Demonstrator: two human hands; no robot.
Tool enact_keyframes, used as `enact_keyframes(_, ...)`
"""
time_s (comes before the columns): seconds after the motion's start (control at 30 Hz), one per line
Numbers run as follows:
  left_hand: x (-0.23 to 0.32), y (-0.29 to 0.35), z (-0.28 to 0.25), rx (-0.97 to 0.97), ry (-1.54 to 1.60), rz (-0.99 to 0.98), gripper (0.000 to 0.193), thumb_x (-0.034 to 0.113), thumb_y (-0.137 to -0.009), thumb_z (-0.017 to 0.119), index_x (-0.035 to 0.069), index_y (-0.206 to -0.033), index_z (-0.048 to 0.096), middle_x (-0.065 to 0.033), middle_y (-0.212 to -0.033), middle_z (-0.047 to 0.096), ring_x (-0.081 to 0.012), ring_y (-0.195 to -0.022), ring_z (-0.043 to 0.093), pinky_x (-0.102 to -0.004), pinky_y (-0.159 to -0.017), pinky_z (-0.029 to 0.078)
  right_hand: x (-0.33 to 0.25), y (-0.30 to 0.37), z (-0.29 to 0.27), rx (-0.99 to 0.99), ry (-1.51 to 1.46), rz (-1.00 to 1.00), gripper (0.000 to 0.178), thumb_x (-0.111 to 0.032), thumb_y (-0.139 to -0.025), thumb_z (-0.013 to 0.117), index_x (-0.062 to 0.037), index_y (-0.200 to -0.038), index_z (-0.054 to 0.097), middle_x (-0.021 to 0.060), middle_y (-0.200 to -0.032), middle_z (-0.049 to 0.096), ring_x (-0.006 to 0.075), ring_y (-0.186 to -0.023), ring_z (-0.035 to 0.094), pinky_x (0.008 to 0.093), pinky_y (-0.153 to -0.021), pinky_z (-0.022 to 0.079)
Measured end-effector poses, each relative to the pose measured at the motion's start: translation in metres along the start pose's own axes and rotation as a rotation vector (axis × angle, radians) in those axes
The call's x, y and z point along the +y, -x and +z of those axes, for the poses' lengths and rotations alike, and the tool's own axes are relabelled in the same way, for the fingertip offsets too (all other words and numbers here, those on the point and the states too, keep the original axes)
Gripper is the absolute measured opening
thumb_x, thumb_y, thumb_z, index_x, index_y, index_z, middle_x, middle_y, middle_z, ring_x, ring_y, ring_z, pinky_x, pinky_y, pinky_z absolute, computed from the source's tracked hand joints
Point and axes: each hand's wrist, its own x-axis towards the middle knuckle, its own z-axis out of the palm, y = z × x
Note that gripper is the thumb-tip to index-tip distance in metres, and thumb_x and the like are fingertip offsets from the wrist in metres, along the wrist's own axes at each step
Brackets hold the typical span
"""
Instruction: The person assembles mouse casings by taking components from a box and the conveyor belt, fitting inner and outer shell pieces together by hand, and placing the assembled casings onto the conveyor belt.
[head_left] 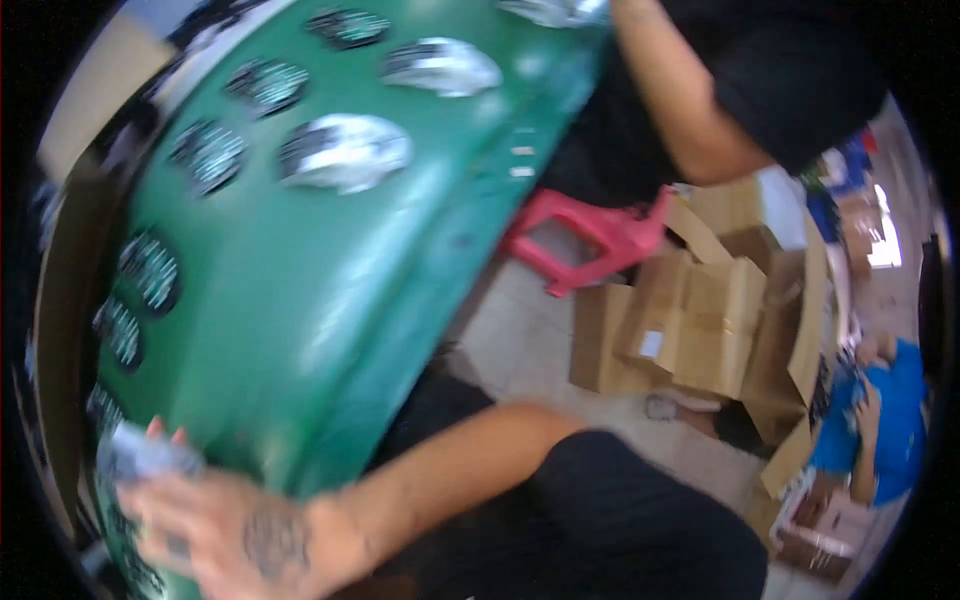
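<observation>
My right hand (230, 535), with a dark mark on its back, reaches in over the near left end of the green-covered table (290, 290). Its fingers are closed around a pale, translucent plastic packet (150, 455); motion blurs both, and the contents cannot be made out. Dark oval pieces with shiny streaks lie along the table's left side, among them one piece (150, 270) and, lower, another piece (120, 332). Farther up, a clear plastic bag (345, 150) and a second bag (440, 67) each hold something dark at one end. My left hand is out of view.
A co-worker's bare arm (680, 95) reaches toward another shiny bag (555, 10) at the top. By the table stands a pink stool (580, 235). Opened cardboard boxes (700, 320) crowd the floor on the right, near a person in blue (900, 420).
</observation>
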Motion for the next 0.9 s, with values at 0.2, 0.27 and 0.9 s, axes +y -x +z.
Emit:
enact_keyframes(0.2,0.004,0.01,-0.022,0.033,-0.696,0.661,0.044,0.009,-0.087,0.063,-0.004,-0.125,0.047,-0.0244,-0.131,0.055,-0.0385,-0.114,0.058,-0.0452,-0.095,0.048,-0.073,0.066,-0.009,-0.092,-0.629,-0.11,0.034,-0.021,-0.088,0.057,0.0032,-0.112,0.057,0.0192,-0.108,0.061,0.0301,-0.081,0.065,0.0398,-0.072,0.055)
enact_keyframes(0.27,0.0,-0.01,-0.087,0.082,-1.001,0.945,0.045,0.002,-0.083,0.067,-0.005,-0.123,0.047,-0.0264,-0.13,0.055,-0.042,-0.112,0.059,-0.0463,-0.091,0.05,-0.088,0.057,-0.037,-0.054,-0.718,-0.104,0.033,-0.02,-0.089,0.056,0.0026,-0.113,0.057,0.0187,-0.106,0.062,0.03,-0.08,0.065,0.0393,-0.071,0.055)
enact_keyframes(0.9,0.055,0.03,-0.013,-0.142,-0.015,0.218,0.048,0.024,-0.09,0.062,-0.009,-0.124,0.052,-0.0108,-0.111,0.064,-0.0166,-0.1,0.06,-0.0302,-0.09,0.048,0.055,-0.068,-0.04,-0.777,-0.411,0.454,0.073,-0.03,-0.073,0.082,0.0013,-0.128,0.045,0.0206,-0.111,0.065,0.0326,-0.1,0.067,0.0393,-0.088,0.053)
